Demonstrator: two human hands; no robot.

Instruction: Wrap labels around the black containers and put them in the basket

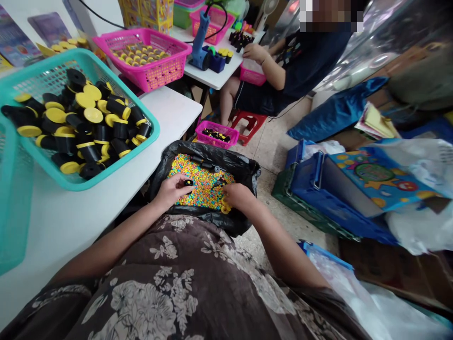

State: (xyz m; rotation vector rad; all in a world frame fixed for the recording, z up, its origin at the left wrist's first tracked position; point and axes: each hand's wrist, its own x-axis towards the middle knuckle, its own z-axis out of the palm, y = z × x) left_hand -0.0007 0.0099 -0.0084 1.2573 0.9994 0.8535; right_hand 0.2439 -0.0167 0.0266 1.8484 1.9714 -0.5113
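My left hand is closed round a small black cylinder, whose top end shows a yellow spot. Below it, a tub lined with a black plastic bag sits in front of my lap. Colourful small beads fill it. Over the tub's right side, my right hand has its fingers curled down at the beads; what they hold, if anything, is hidden. Yellow caps lie just beside those fingers. More black cylinders rest on the beads along the far side.
On the white table at left stands a teal basket of black cylinders with yellow caps. Behind it is a pink basket. A co-worker sits across. A small pink basket lies beyond the tub; blue crates stand right.
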